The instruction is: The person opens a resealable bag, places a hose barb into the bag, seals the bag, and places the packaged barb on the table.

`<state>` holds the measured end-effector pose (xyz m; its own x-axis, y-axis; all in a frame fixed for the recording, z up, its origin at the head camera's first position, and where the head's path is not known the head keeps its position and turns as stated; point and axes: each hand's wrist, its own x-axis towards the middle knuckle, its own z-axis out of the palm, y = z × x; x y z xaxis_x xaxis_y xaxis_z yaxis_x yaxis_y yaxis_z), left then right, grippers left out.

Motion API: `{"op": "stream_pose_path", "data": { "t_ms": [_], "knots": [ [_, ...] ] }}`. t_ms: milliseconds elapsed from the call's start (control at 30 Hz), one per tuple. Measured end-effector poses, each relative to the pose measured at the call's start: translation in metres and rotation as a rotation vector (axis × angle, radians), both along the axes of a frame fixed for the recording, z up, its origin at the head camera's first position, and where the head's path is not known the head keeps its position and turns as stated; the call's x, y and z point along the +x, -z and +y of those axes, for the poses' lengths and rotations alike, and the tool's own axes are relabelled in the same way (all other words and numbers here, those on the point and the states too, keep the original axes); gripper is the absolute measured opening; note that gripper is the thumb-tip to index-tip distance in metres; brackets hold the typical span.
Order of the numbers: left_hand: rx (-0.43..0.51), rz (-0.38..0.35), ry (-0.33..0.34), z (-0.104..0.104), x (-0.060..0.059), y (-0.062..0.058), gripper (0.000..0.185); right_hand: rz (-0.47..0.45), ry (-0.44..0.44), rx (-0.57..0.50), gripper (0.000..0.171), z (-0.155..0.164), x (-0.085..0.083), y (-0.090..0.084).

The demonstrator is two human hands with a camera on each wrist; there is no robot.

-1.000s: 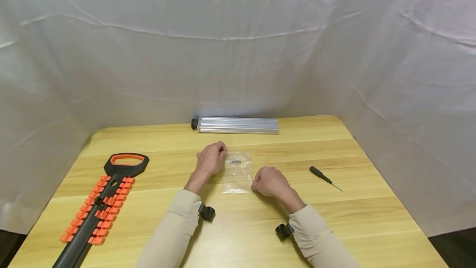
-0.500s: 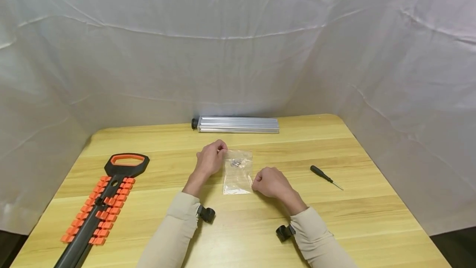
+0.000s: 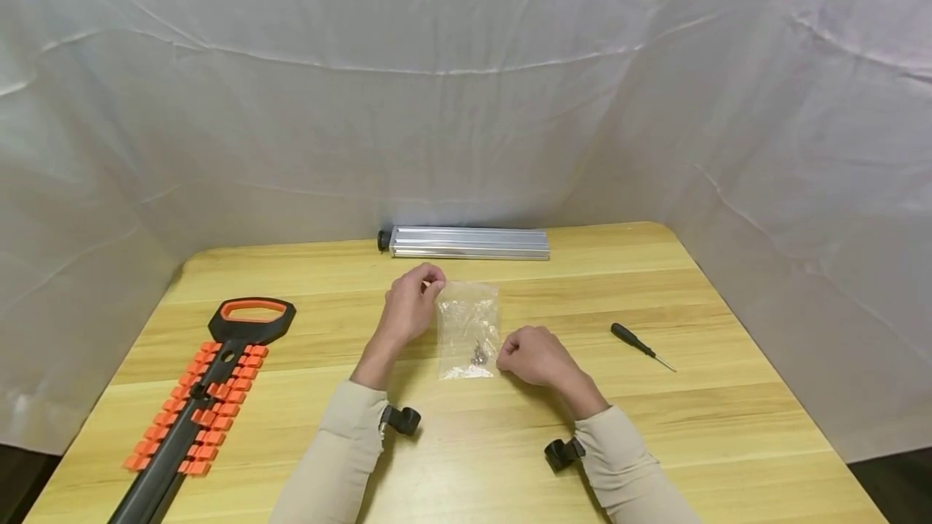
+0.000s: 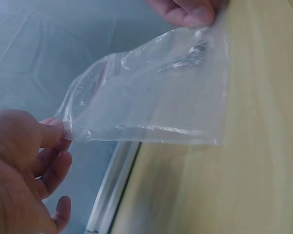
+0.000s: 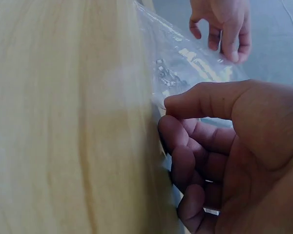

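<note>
A clear plastic bag (image 3: 459,322) is stretched between the two hands above the wooden table. My left hand (image 3: 410,306) pinches its far left corner between thumb and fingertips; the left wrist view shows the bag (image 4: 136,109) sloping away from that pinch. At the near right corner, my right hand (image 3: 535,356) holds the bag between thumb and index finger, its other fingers curled in. Small shiny metal parts (image 3: 479,356) lie bunched inside, close to the right hand; their exact kind is too small to tell.
A silver aluminium profile (image 3: 469,242) with a black knob lies along the back edge. To the right rests a black-handled screwdriver (image 3: 641,344). On the left lies a long black tool (image 3: 236,334) with an orange-lined handle and orange blocks. Pale cloth (image 3: 437,103) surrounds the table.
The metal parts have slid from the bag's far end down to its near right corner. My left hand has moved slightly up and away with the bag's far edge; the right hand barely moved.
</note>
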<state>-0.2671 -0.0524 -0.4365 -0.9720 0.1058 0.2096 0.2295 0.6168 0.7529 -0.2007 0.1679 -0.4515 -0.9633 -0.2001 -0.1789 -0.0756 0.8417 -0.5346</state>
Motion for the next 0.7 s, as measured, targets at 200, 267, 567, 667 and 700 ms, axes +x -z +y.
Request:
{"op": "stream_pose_path", "data": {
  "t_ms": [200, 267, 567, 667, 700],
  "knots": [
    [0.067, 0.075, 0.035, -0.001, 0.005, -0.015, 0.007, 0.048, -0.065, -0.064, 0.012, 0.003, -0.002, 0.004],
    [0.086, 0.091, 0.047, -0.001, 0.008, -0.021, 0.008, 0.089, -0.103, -0.093, 0.011, 0.004, -0.003, 0.005],
    [0.150, 0.200, 0.047, -0.004, 0.017, -0.038, 0.007, 0.240, -0.203, -0.199, 0.009, 0.007, -0.008, 0.009],
    [0.163, 0.207, 0.042, -0.004, 0.020, -0.040, 0.007, 0.242, -0.223, -0.215, 0.008, 0.008, -0.009, 0.008],
    [0.167, 0.206, 0.041, -0.004, 0.021, -0.040, 0.007, 0.240, -0.229, -0.218, 0.007, 0.008, -0.009, 0.008]
  ]
}}
